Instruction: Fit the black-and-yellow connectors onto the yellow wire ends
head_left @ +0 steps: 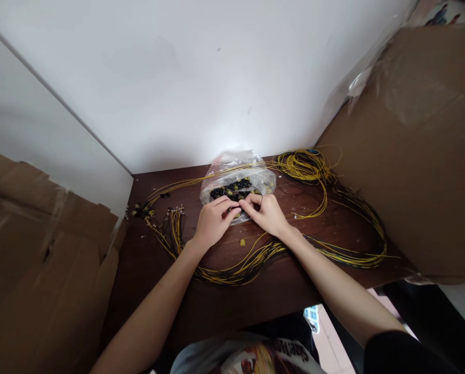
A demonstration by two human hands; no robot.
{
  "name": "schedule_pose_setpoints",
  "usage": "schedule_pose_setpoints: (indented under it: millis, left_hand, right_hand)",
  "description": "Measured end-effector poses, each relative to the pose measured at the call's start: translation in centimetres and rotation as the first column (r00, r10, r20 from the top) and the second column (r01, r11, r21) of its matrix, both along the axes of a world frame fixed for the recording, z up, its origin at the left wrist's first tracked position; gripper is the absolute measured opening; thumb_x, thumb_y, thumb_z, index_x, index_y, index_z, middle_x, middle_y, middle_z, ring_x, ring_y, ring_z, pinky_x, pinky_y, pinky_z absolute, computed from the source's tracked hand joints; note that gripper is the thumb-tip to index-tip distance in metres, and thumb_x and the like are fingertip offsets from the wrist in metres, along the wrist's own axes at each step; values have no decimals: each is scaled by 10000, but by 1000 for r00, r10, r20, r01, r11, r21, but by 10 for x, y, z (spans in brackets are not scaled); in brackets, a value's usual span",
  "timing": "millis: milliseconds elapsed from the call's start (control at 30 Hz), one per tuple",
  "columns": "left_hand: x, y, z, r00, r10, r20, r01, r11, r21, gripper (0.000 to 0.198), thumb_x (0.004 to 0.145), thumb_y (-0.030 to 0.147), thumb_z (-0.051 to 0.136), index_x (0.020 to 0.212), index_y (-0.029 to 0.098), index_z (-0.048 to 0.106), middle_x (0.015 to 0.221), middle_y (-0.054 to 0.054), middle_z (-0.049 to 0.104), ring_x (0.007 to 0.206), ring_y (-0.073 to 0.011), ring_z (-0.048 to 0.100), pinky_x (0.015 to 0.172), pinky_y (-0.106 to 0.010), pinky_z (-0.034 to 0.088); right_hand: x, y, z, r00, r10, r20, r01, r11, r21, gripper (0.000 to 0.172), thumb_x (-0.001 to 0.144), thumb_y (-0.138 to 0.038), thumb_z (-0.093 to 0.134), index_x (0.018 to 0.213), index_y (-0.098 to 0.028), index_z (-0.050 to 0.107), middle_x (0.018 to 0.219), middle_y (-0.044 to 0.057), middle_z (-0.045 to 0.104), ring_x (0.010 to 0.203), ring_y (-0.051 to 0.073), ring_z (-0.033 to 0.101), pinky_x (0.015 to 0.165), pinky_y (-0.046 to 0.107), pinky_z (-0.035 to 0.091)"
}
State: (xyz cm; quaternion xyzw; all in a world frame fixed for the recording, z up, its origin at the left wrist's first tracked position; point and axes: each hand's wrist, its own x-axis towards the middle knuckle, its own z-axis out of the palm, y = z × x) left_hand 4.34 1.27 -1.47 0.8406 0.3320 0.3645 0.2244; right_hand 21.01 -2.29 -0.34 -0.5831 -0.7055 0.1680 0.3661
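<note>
Both hands meet over the front of a clear plastic bag that holds many small black and yellow pieces. My left hand has thumb and fingertips pinched together; what lies between them is too small to make out. Fingertips nearly touching it, my right hand is closed in a pinch too, with a thin dark wire looping up beside its fingers. A long bundle of yellow and black wires curves below the hands and passes under my right forearm. One small yellow piece lies on the table just below the hands.
On the brown table, a coil of yellow wire lies at the back right. Wire ends with small connectors sit at the left. Cardboard stands left, more cardboard right, and a white wall behind.
</note>
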Motion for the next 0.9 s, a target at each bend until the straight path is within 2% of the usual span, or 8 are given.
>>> schedule_pose_setpoints:
  millis: [133, 333, 467, 633, 767, 900]
  left_hand:
    - [0, -1, 1, 1000, -3, 19, 3, 1000, 12, 144, 849, 234, 550, 914, 170, 662, 842, -31, 616, 651, -104, 521, 578, -219, 419]
    - [-1, -2, 6, 989, 38, 145, -47, 997, 60, 234, 861, 162, 502, 1061, 191, 620, 1042, -59, 586, 719, -96, 543, 558, -198, 451]
    - [-1, -3, 9, 980, 99, 176, -121, 986, 119, 241, 851, 131, 496, 1047, 195, 622, 1059, -68, 563, 803, -123, 542, 561, -203, 461]
    - [0, -3, 10, 950, 206, 235, -238, 964, 115, 291, 837, 78, 469, 1075, 199, 585, 1110, -68, 514, 762, -104, 530, 543, -199, 464]
    - [0, 0, 8, 943, 239, 233, -273, 954, 125, 404, 786, -14, 440, 1113, 199, 546, 1116, -68, 512, 876, -142, 537, 696, -268, 495]
    - [0, 3, 7, 962, 213, 168, -234, 965, 120, 449, 732, -47, 460, 1102, 193, 540, 1042, -56, 580, 984, -198, 520, 845, -368, 461]
  right_hand:
    - [-1, 0, -2, 1000, 7, 10, -7, 1000, 0, 394, 880, -436, 425, 621, -162, 537, 531, -22, 484, 500, 84, 411, 543, 205, 311]
    - [2, 1, 0, 999, -48, -11, 48, 998, 31, 373, 883, -400, 426, 616, -162, 530, 533, -19, 491, 492, 87, 415, 532, 209, 305]
    - [4, 1, 1, 995, -92, -36, 94, 995, 44, 366, 885, -405, 428, 628, -168, 532, 526, -17, 503, 481, 89, 418, 530, 210, 311]
    - [6, 1, 3, 995, -99, -32, 101, 993, 66, 388, 890, -424, 419, 620, -168, 530, 505, -15, 508, 466, 91, 413, 526, 216, 314]
    - [7, 1, 3, 996, -86, -29, 88, 993, 83, 389, 893, -420, 418, 617, -168, 526, 510, -17, 507, 478, 91, 421, 541, 216, 320]
    - [7, 1, 3, 996, -85, -33, 88, 992, 87, 383, 895, -412, 419, 618, -169, 525, 517, -17, 507, 481, 91, 425, 548, 218, 324]
